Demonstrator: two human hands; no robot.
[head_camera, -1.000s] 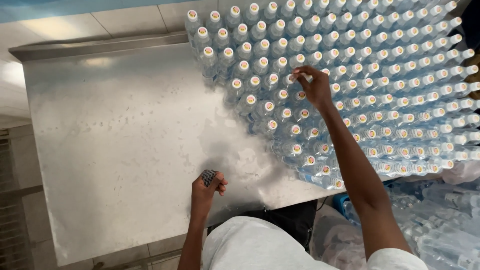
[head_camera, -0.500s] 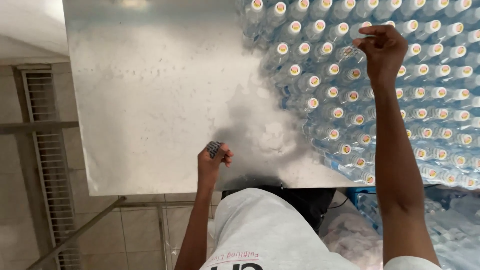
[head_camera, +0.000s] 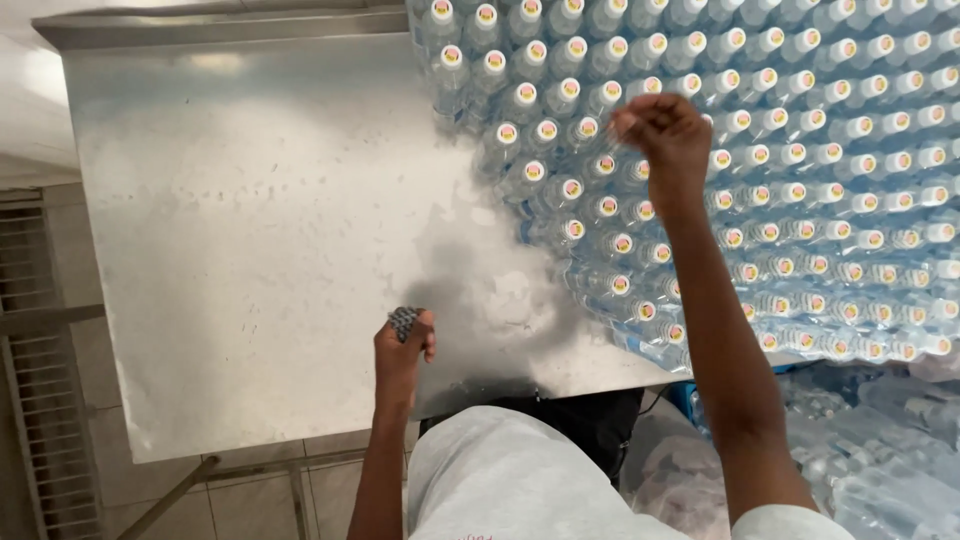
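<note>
- Left hand (head_camera: 402, 352): rests at the near edge of the metal tabletop (head_camera: 260, 230). Grip pressed together around a small dark grey object (head_camera: 403, 321) with a ribbed or gridded surface; only its top shows above the fingers, so its kind cannot be made out.
- Right hand (head_camera: 662, 135): raised over the bottles (head_camera: 800, 170), fingers curled and drawn together. The hand is motion-blurred; whether it pinches anything cannot be told, nor whether it touches a cap.
- Bottles: clear plastic, white caps with a coloured mark, standing upright and tightly packed on the right half of the tabletop. The block runs out of view at the top and right edges, so its full extent is not seen. The forearm covers several of them.
- Tabletop: left half bare, dull and scuffed, with a raised lip along the far edge. Its near edge is partly hidden by the person's grey shirt (head_camera: 520, 480).
- Lower right, below the tabletop: wrapped packs of bottles (head_camera: 880, 440), blurred and partly cut off.
- Left edge: a metal rack (head_camera: 40, 330) over tiled floor, only partly in view.
</note>
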